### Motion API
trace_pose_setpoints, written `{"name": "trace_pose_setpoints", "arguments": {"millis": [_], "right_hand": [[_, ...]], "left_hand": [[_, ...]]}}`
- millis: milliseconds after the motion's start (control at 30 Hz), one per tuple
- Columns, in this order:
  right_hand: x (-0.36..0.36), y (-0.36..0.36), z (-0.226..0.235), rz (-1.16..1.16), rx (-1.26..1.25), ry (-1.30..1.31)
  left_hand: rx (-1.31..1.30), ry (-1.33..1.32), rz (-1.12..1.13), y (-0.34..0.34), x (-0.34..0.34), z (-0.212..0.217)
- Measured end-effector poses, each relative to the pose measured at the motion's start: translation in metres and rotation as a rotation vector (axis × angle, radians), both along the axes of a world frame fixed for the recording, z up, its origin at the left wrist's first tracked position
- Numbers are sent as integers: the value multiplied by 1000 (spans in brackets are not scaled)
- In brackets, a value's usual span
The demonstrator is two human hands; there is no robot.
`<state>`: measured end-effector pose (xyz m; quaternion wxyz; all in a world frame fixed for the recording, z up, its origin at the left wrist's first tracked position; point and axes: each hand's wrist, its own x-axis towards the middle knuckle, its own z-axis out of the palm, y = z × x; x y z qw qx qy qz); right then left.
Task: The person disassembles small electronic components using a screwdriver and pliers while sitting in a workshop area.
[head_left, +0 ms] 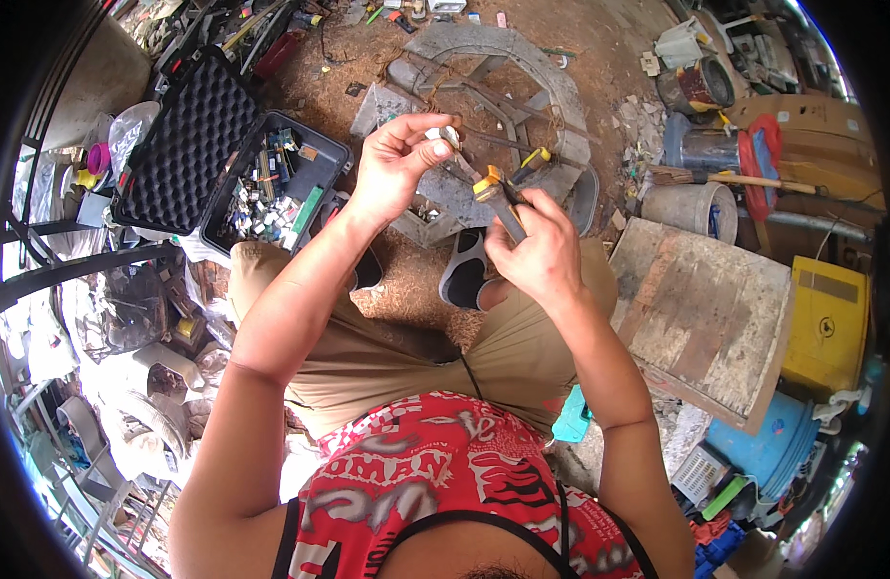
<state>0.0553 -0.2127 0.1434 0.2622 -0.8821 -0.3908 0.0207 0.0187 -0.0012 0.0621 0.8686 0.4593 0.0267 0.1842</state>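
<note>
My left hand (395, 159) is raised in front of me and pinches a small silvery round metal part (443, 135) between thumb and fingers. My right hand (534, 246) grips a pair of pliers (503, 188) with yellow-and-black handles. The pliers' jaws point up and left toward the metal part and appear to meet it. Both hands work above my knees, over a round grey concrete ring (522, 68) lying on the dirt ground.
An open black tool case (233, 154) with foam lid and several small parts lies at the left. A worn wooden board (706, 309) sits at the right, beside a yellow box (831, 323), grey cylinders (691, 207) and a hammer (735, 179). Clutter fills the left edge.
</note>
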Motion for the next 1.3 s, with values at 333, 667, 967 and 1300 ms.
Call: {"name": "trace_pose_setpoints", "arguments": {"millis": [333, 667, 967, 1300], "right_hand": [[8, 2, -2, -13, -9, 17], [22, -4, 37, -61, -219, 331], [42, -12, 37, -15, -325, 613], [74, -32, 72, -66, -227, 1409]], "left_hand": [[354, 132, 179, -3, -5, 9], [659, 151, 87, -3, -8, 32], [1031, -44, 121, -5, -8, 29], [1147, -8, 96, 16, -7, 25]]}}
